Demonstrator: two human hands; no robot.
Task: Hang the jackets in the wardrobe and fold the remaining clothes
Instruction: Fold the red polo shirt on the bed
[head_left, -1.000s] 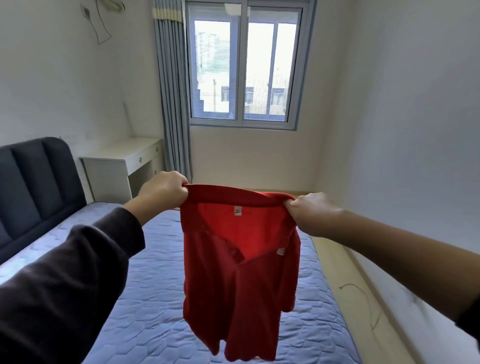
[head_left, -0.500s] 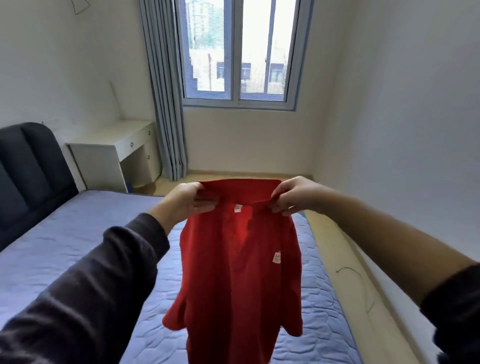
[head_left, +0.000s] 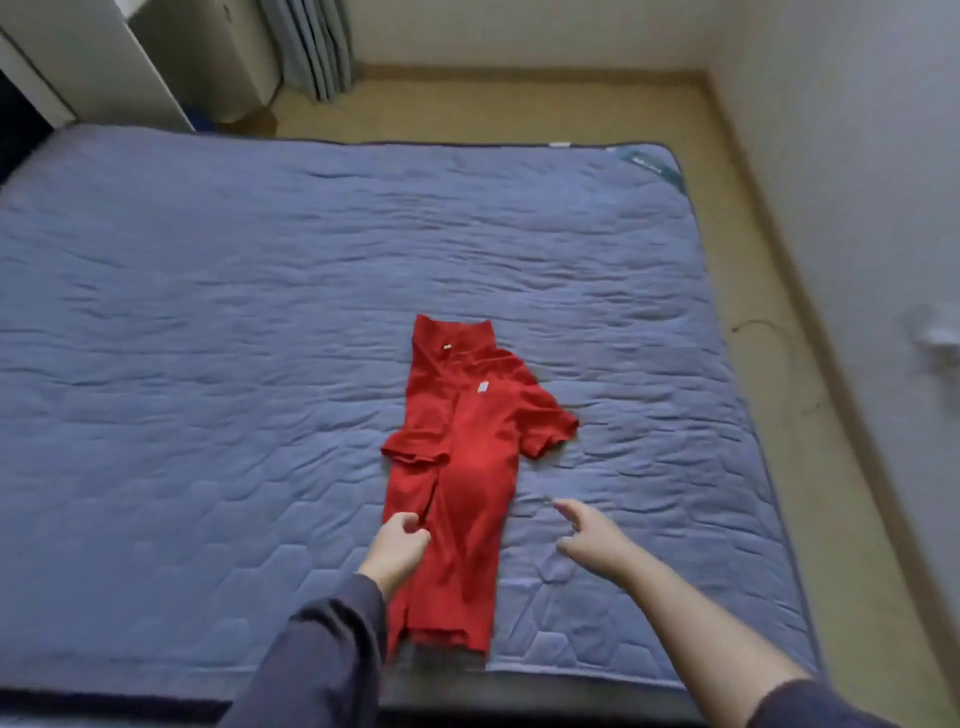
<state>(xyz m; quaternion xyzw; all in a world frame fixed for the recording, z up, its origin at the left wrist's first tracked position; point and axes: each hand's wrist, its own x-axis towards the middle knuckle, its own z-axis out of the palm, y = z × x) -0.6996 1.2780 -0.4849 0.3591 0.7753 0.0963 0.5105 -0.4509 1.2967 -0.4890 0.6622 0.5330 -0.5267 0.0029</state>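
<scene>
A red polo shirt (head_left: 467, 467) lies lengthwise on the blue quilted mattress (head_left: 208, 338), collar pointing away from me and hem near the front edge. It is folded narrow, with one short sleeve sticking out on each side. My left hand (head_left: 397, 548) sits at the shirt's left edge with its fingers curled on the cloth. My right hand (head_left: 589, 535) hovers just right of the shirt, fingers loose and holding nothing.
A white desk (head_left: 93, 62) and a grey curtain (head_left: 311, 47) stand beyond the bed at the back left. A strip of wooden floor (head_left: 779, 338) runs between the mattress and the white wall on the right, with a thin cable lying on it.
The shirt was held up by its shoulders in both hands; now it lies on the mattress. My view has tipped down to the bed. My right hand has let go.
</scene>
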